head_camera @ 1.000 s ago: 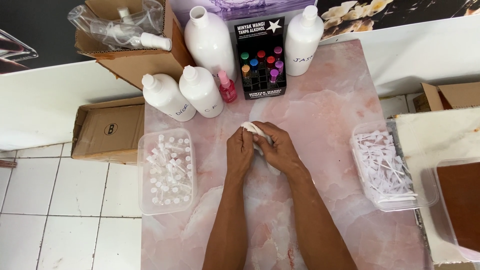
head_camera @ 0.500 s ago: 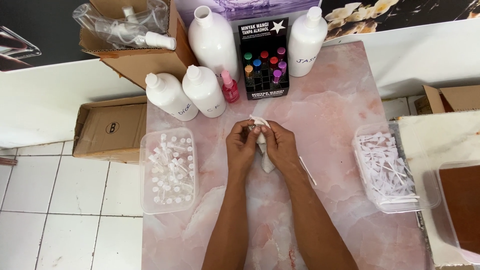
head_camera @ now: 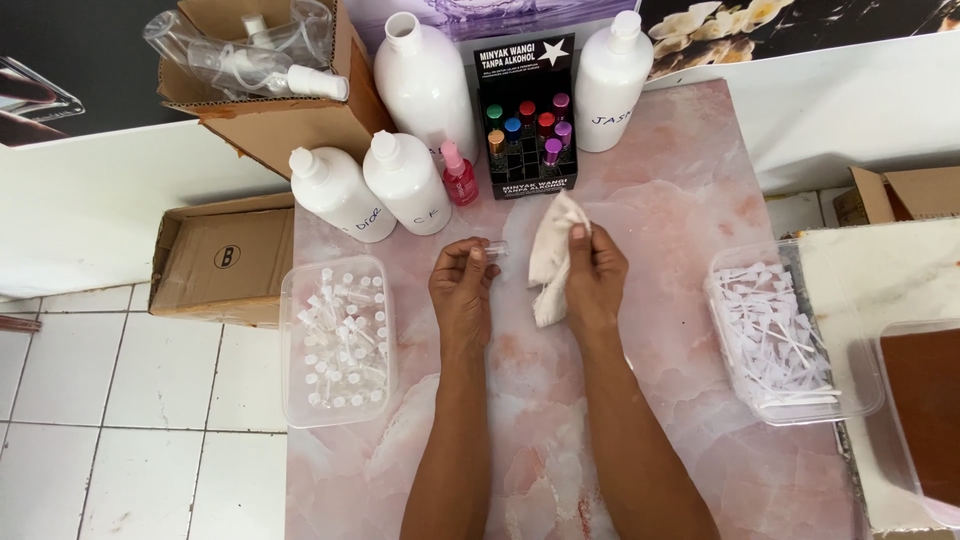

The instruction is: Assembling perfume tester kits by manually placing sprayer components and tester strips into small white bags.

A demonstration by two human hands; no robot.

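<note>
Over pink table, left fingers pinch seemingly clear vial; right fingers pinch cloth.

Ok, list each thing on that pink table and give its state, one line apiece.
left hand: holds small clear vial
right hand: grips white cloth, crumpled
tall white bottle: upright, uncapped
left tub: open, filled with small clear vials
right tub: open, filled with white plastic pieces
pink spray bottle: upright, capped
black display box: upright, partly stocked
</note>
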